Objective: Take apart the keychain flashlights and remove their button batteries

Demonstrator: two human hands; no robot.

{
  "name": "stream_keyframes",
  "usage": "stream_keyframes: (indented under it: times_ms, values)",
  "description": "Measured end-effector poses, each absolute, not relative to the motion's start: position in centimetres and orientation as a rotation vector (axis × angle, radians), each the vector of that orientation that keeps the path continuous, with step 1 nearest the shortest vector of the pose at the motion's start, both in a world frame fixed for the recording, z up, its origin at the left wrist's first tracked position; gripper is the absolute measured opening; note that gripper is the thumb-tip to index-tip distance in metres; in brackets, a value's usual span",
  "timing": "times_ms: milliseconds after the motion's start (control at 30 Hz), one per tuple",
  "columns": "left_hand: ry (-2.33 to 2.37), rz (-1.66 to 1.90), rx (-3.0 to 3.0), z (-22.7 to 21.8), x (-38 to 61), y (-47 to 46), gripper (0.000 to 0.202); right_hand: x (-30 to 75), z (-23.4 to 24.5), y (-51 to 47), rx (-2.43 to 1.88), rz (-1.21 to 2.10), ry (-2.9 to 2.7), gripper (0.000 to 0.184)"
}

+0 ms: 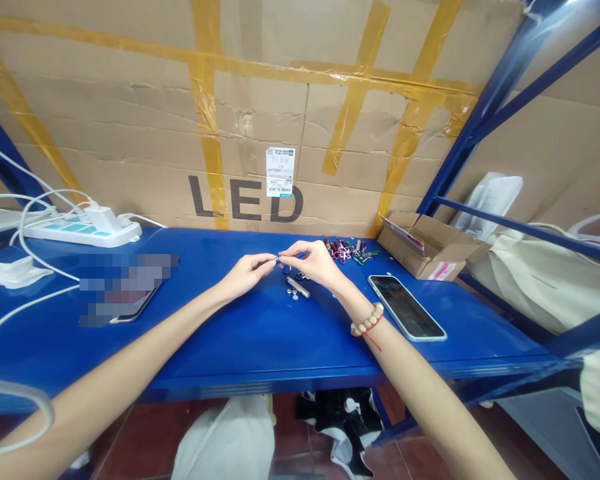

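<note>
Over the middle of the blue shelf, my left hand and my right hand meet fingertip to fingertip. Both pinch a small blue piece, mostly covered by the fingers, so its exact kind does not show. Just below my right hand lies a short silver tube. Several small round silver discs, like button cells, rest beside it. A dark blue part and a ring-like piece sit partly hidden under my right fingers. To the right is a pile of small coloured metal tubes with clips.
A phone and an open cardboard box are on the right. On the left are another phone, a white power strip and loose cables. A large taped carton stands behind the blue shelf.
</note>
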State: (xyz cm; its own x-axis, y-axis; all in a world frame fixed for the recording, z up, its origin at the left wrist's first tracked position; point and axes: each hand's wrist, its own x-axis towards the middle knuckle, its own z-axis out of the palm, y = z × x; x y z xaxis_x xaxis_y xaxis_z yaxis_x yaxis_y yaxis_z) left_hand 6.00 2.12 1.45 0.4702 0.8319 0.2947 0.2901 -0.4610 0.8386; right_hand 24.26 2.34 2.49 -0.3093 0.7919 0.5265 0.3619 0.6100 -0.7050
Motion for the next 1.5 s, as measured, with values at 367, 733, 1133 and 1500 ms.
stream_keyframes:
  times_ms: [367, 733, 1133, 1500]
  values:
    - [0.981, 0.926, 2.071, 0.6, 6.5, 1.6, 0.033, 24.7, 2.2, 2.3, -0.941, 0.641, -1.99, 0.019]
    - [1.065, 0.99, 2.221, 0.1, 6.6, 1.5, 0.033, 24.3, 1.2, 2.5, -0.965, 0.9, -1.871, 0.033]
    - [1.095, 1.117, 2.468, 0.7, 6.2, 1.3, 0.029, 23.4, 0.7, 2.0, -0.941, 1.017, -1.695, 0.04]
    - [1.122, 1.046, 2.683, 0.5, 5.6, 1.6, 0.03, 22.7, 1.3, 1.1, -1.002, 1.068, -1.61, 0.04]
